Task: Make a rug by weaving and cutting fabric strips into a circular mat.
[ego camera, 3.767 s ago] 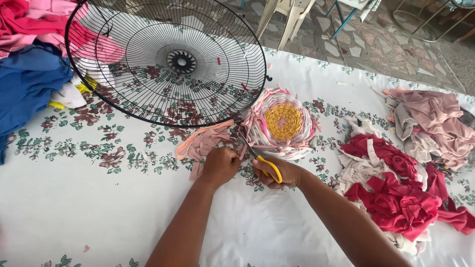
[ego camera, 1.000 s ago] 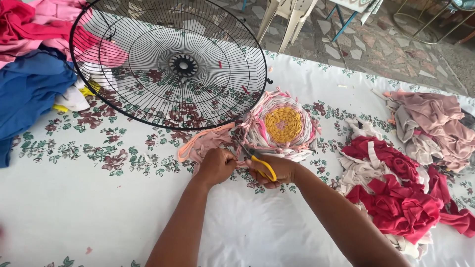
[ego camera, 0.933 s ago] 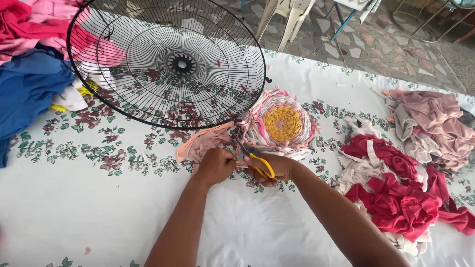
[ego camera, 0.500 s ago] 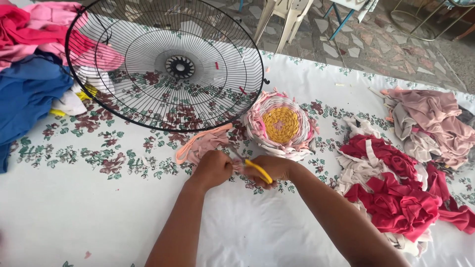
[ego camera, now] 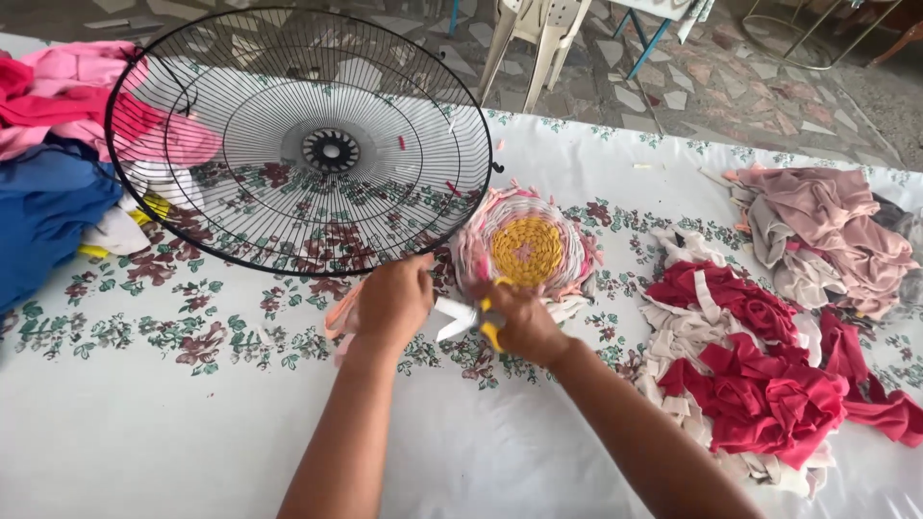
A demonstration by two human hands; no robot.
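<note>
My right hand grips yellow-handled scissors, blades pointing left toward my left hand. My left hand pinches a pink fabric strip that lies on the floral tablecloth. Just beyond both hands sits a round woven rag mat with a yellow centre and pink-and-white rim. A black wire fan guard lies tilted on the table, its rim near my left hand.
A heap of red and white fabric strips lies to the right, with dusty-pink cloth behind it. Blue and pink cloth is piled at the far left. A white plastic chair stands on the floor beyond the table.
My hands have stayed together over the pink strip, with the scissors shifting slightly. The view has tilted a little.
</note>
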